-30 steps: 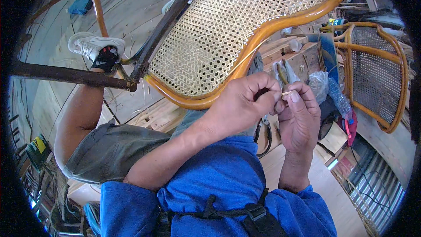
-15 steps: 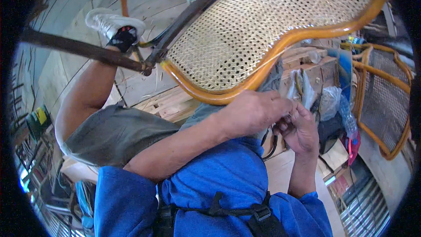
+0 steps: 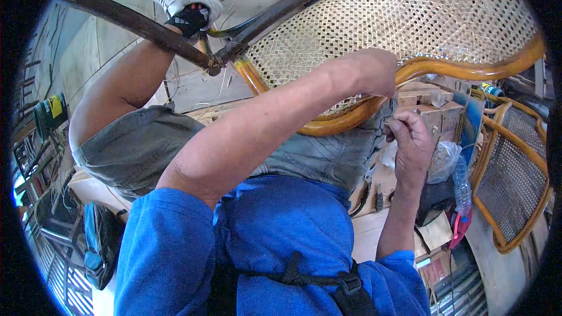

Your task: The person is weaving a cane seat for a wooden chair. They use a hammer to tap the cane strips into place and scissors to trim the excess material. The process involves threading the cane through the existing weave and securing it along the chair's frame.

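Observation:
A large woven cane panel [image 3: 328,35] in a glossy, curved rattan frame [image 3: 468,75] lies across my lap. Reaching over its lower edge is my left hand [image 3: 374,71], curled closed with the back of the hand up; its fingertips are hidden, so what it grips does not show. Lower and to the right, my right hand [image 3: 411,137] is raised in a pinch, thumb against curled fingers. Whatever lies between those fingers is too small to name. A gap separates the two hands.
Dark poles [image 3: 134,23] cross at the upper left, near my shoe [image 3: 175,0]. Wooden blocks [image 3: 442,120], a clear plastic bag [image 3: 445,161] and a plastic bottle [image 3: 462,190] sit on the right. Beyond them leans another rattan-framed panel [image 3: 509,181].
My hands were together by the panel's lower edge and have come apart. The left moved up and away over the frame; the right stayed low, slightly higher than before. The view shifted slightly.

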The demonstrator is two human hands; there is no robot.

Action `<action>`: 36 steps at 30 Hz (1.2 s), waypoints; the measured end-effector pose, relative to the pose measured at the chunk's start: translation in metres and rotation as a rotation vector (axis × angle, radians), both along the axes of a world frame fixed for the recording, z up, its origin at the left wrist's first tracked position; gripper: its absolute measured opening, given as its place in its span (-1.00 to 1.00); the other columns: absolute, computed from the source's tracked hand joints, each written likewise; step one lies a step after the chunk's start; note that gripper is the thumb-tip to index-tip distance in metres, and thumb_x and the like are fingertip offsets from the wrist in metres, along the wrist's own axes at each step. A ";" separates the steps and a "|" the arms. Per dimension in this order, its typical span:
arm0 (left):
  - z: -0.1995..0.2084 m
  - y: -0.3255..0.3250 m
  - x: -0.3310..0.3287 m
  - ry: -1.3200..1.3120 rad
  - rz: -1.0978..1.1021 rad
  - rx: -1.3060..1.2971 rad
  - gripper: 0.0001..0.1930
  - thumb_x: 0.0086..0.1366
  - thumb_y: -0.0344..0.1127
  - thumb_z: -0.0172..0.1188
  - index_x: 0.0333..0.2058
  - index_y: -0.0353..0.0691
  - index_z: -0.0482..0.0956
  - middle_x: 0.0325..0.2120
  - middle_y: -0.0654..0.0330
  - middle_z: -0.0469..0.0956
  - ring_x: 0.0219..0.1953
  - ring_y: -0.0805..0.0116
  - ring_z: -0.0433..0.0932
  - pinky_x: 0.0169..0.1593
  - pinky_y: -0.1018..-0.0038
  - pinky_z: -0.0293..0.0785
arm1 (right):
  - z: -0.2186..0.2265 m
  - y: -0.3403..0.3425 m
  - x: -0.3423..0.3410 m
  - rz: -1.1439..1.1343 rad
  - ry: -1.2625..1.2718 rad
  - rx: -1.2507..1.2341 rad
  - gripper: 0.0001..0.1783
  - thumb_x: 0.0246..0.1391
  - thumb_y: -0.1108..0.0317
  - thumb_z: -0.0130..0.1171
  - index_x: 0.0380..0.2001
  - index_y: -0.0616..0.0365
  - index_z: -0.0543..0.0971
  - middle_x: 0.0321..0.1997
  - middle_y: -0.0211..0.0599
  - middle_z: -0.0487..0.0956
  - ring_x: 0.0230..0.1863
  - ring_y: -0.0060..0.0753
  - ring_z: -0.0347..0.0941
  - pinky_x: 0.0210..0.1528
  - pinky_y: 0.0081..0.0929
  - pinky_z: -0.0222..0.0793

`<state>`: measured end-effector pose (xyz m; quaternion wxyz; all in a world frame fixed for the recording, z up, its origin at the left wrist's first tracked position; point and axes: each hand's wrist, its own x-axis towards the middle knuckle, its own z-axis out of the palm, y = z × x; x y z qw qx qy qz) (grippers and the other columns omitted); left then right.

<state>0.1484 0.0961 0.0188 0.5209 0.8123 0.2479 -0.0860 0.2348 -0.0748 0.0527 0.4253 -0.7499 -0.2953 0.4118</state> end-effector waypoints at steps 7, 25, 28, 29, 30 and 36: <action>-0.027 -0.002 -0.002 -0.188 -0.035 -0.084 -0.74 -0.03 -0.24 0.19 -0.35 -0.23 0.59 -0.51 0.09 0.59 -0.49 0.21 0.56 -0.35 0.34 0.46 | -0.013 0.019 -0.014 0.176 -0.265 0.078 -0.89 -0.04 0.55 0.15 -0.38 0.23 0.51 -0.40 -0.43 0.51 -0.33 -0.63 0.40 -0.25 -0.63 0.33; -0.055 0.023 -0.011 -0.300 -0.033 -0.387 -0.79 0.04 -0.25 0.18 -0.39 -0.25 0.60 -0.60 0.27 0.55 -0.54 0.48 0.46 -0.43 0.47 0.41 | -0.020 0.042 -0.024 0.535 -0.729 0.014 -0.86 -0.10 0.57 0.12 -0.38 0.20 0.53 -0.40 -0.28 0.52 -0.32 -0.39 0.45 -0.23 -0.50 0.36; -0.058 0.025 -0.009 -0.295 -0.051 -0.415 -0.78 0.04 -0.24 0.20 -0.38 -0.24 0.60 -0.57 0.25 0.56 -0.53 0.47 0.47 -0.41 0.46 0.42 | -0.024 0.041 -0.025 0.560 -0.797 0.057 -0.85 -0.12 0.56 0.13 -0.39 0.18 0.53 -0.42 -0.25 0.51 -0.34 -0.31 0.44 -0.25 -0.45 0.35; -0.060 0.025 -0.008 -0.302 -0.056 -0.416 -0.78 0.05 -0.23 0.20 -0.37 -0.24 0.61 -0.56 0.24 0.57 -0.52 0.47 0.47 -0.41 0.46 0.42 | -0.024 0.042 -0.026 0.585 -0.834 0.065 -0.85 -0.12 0.56 0.14 -0.39 0.18 0.53 -0.42 -0.25 0.51 -0.35 -0.30 0.43 -0.26 -0.44 0.34; -0.061 0.025 -0.007 -0.308 -0.060 -0.417 -0.78 0.05 -0.23 0.21 -0.37 -0.23 0.61 -0.55 0.24 0.57 -0.52 0.46 0.48 -0.40 0.46 0.43 | -0.024 0.043 -0.027 0.611 -0.870 0.075 -0.85 -0.12 0.55 0.15 -0.39 0.17 0.53 -0.42 -0.24 0.50 -0.35 -0.29 0.43 -0.27 -0.42 0.33; -0.057 0.026 -0.007 -0.293 -0.076 -0.351 -0.75 0.03 -0.22 0.24 -0.35 -0.25 0.60 -0.54 0.22 0.58 -0.48 0.43 0.50 -0.36 0.43 0.43 | -0.031 0.039 -0.027 0.618 -0.940 0.143 -0.82 -0.18 0.53 0.16 -0.40 0.12 0.51 -0.46 -0.23 0.52 -0.36 -0.13 0.41 -0.31 -0.29 0.32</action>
